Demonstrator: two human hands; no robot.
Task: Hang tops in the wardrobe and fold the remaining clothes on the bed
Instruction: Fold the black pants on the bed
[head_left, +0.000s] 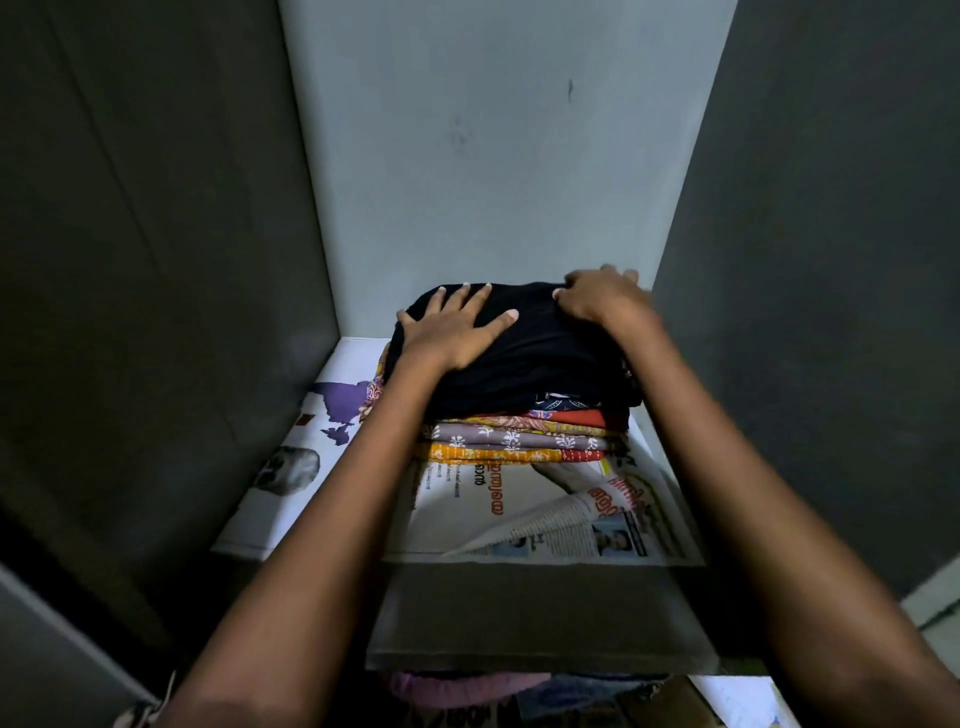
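Note:
A stack of folded clothes (519, 436) sits on a wardrobe shelf lined with newspaper (550, 514). On top lies a folded black garment (540, 353); under it are patterned orange, grey and red pieces. My left hand (452, 327) lies flat on the black garment's left part, fingers spread. My right hand (602, 299) rests on its far right corner with the fingers curled over the back edge.
Dark grey wardrobe side walls (156, 260) close in left and right, and a pale back wall (493, 156) stands behind the stack. The shelf's front lip (540, 618) is below my forearms. More clothes (467, 691) show on a lower level.

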